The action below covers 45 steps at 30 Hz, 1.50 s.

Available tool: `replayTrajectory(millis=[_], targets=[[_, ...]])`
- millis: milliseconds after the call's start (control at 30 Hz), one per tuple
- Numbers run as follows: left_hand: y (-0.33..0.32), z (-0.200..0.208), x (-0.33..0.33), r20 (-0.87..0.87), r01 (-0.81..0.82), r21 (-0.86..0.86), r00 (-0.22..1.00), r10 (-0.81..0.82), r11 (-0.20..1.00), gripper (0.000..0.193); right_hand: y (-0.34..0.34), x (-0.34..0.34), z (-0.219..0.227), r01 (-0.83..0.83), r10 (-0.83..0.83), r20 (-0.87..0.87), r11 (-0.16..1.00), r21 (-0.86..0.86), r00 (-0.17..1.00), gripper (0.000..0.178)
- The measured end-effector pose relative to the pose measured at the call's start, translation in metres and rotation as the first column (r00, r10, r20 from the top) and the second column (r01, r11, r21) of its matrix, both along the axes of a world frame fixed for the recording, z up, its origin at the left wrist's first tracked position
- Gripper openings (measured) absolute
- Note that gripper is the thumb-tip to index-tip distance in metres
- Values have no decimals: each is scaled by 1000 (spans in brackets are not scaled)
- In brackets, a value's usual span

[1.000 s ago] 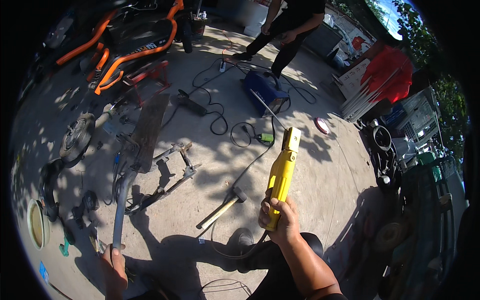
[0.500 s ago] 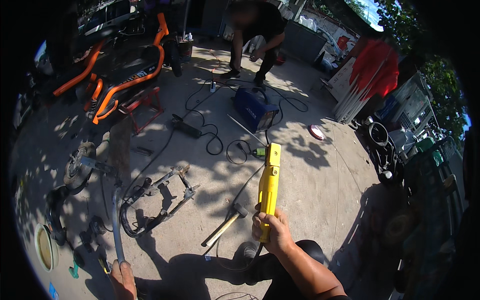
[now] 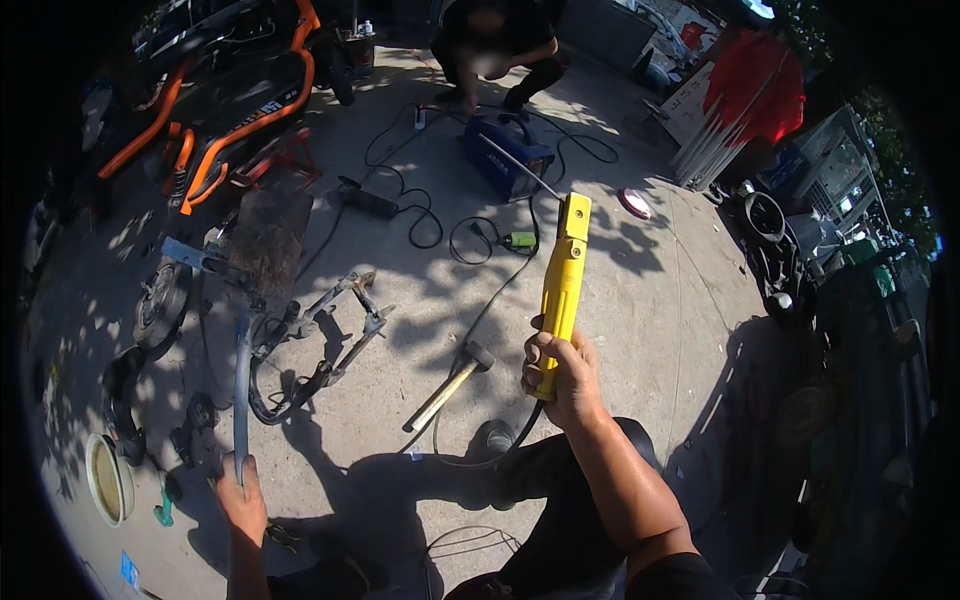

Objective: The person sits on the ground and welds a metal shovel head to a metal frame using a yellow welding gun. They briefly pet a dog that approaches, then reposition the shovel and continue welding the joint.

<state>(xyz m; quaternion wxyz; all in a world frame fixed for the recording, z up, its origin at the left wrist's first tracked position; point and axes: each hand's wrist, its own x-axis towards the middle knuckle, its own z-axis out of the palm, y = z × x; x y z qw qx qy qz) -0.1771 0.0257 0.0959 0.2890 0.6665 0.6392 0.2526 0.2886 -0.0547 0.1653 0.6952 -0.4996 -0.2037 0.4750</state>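
Observation:
My right hand [image 3: 570, 375] is closed around the lower grip of a yellow welding electrode holder [image 3: 566, 275]. A thin welding rod [image 3: 520, 168] slants from its head toward the upper left. My left hand [image 3: 242, 497] grips the lower end of a long grey metal tube [image 3: 241, 390]. At the tube's far end sits a flat metal crosspiece [image 3: 208, 256]. Right of the tube, a dark curved metal frame [image 3: 326, 368] lies on the concrete. Between my hands lies a hammer [image 3: 442, 395] with a pale wooden handle.
Ahead stands a blue welding machine [image 3: 500, 170] with loose cables. An angle grinder [image 3: 368, 200] lies left of it; a person [image 3: 495, 50] crouches behind. Orange-framed vehicles [image 3: 250, 120] stand far left, near a rusty plate [image 3: 275, 235]. Metal parts line the right side.
Both hands have moved forward with the electrode holder and tube. The tube's crosspiece has shifted farther away and turned. The other person has crouched lower.

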Motion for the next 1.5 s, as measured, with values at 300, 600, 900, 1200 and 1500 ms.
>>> replayTrajectory(millis=[300, 600, 900, 1200, 1500], targets=[[-5, 1, 62, -56, 147, 346, 989, -136, 927, 24, -96, 134, 47, 507, -560, 206, 822, 260, 802, 20], [-82, 0, 172, -19, 355, 241, 932, -361, 903, 20, -251, 242, 27, 724, -805, 268, 593, 353, 529, 9], [-106, -76, 223, -8, 402, 111, 915, -404, 909, 20, -382, 276, -34, 874, -872, 400, 404, 268, 281, 7], [-75, -155, 284, -80, 539, 76, 842, -533, 839, 26, -411, 243, -78, 916, -826, 501, 374, 147, 257, 11], [-39, -304, 303, -147, 550, -213, 799, -583, 807, 23, -328, 162, -219, 735, -538, 520, 601, -315, 663, 24]])
